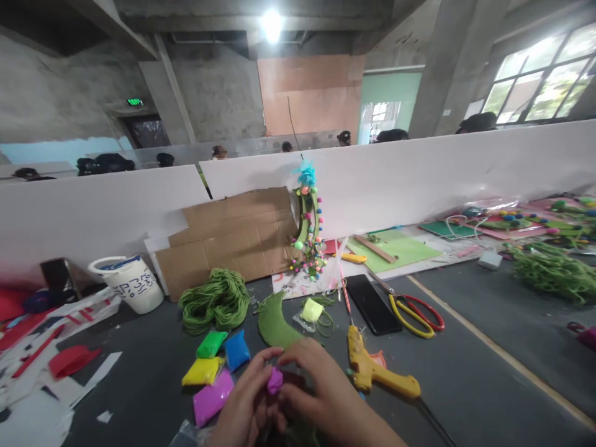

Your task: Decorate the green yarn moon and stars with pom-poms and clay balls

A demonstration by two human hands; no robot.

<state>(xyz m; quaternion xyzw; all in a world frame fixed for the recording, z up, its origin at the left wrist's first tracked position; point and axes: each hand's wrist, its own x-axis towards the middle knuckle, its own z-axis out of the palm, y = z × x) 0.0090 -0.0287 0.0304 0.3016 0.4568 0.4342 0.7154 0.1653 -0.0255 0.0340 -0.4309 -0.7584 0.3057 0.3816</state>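
Note:
Close together at the bottom middle, my left hand (pixel 249 400) and my right hand (pixel 323 388) are curled around a small purple lump (pixel 274 380) that looks like soft clay. Fingers of both hands close on it, and my palms hide part of what lies beneath. Just beyond my fingertips lies a green felt crescent (pixel 274 321). Left of my hands sit packets of clay: purple (pixel 213 397), yellow (pixel 202 371), green (pixel 212 344) and blue (pixel 238 349). A pale yellow packet (pixel 311 310) is past the crescent. The yellow glue gun (pixel 379 371) rests right of my right hand.
Green yarn (pixel 215 301) lies behind the packets, near a white mug (pixel 135 288). Scissors (pixel 414 313) and a black phone (pixel 372 304) are at the right. A pom-pom decoration (pixel 307 226) stands before cardboard (pixel 228 230) and a white partition (pixel 395 180). Paper scraps lie left.

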